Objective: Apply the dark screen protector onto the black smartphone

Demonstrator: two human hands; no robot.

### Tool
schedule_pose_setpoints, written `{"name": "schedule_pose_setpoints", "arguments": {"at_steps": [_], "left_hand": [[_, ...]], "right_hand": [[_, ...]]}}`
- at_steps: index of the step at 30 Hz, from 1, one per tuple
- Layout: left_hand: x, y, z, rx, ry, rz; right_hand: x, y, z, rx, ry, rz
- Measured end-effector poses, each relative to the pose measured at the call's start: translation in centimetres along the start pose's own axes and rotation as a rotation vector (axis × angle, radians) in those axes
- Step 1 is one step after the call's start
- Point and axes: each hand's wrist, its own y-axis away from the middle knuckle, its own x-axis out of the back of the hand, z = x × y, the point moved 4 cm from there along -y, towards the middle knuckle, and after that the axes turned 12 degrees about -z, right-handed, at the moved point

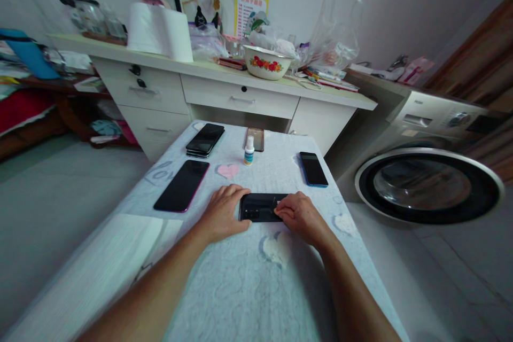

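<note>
A dark smartphone (262, 207) lies back up on the cloth-covered table, its camera block toward the left end. My left hand (225, 211) grips that end, thumb at the near edge and index finger at the far edge. Over the other end, my right hand (298, 214) is closed, its fingertips pressed on the phone's back. A small tan bit shows at those fingertips, too small to name, and the hand covers the phone's right end. Beyond the phone stands a small white bottle (249, 150) with a blue label.
At the left lie a phone with a pinkish edge (182, 185) and a stack of phones (205, 140). A blue-edged phone (313, 169) is at the right, a phone case (255, 139) behind the bottle. A desk (240, 101) borders the far end; a washing machine (428, 117) stands right.
</note>
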Motion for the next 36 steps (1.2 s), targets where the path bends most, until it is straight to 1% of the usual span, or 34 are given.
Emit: {"name": "schedule_pose_setpoints", "arguments": {"at_steps": [7,11,16,22,26,30,36], "left_hand": [[-0.1,-0.2,-0.1,0.005,-0.006,-0.003],[-0.2,-0.1,-0.1,-0.007,-0.005,0.005],[-0.1,0.0,-0.1,0.002,-0.007,-0.003],[-0.3,-0.1,-0.3,-0.025,-0.001,0.017],[-0.5,0.0,-0.5,-0.036,0.002,0.019],[-0.3,0.0,-0.5,-0.032,0.008,0.019],[-0.2,0.0,-0.1,-0.019,-0.002,0.01]], "right_hand": [[-0.3,0.1,-1.2,0.103,-0.011,-0.041],[-0.8,0.1,-1.4,0.127,0.018,-0.05],[-0.8,0.3,-0.9,0.083,0.061,-0.096],[0.6,1.3,0.4,-0.048,0.072,-0.155],[1.4,1.8,1.0,-0.097,0.062,-0.17],[1.3,1.7,0.9,-0.092,0.058,-0.167],[0.3,0.9,0.4,-0.037,0.064,-0.087]]}}
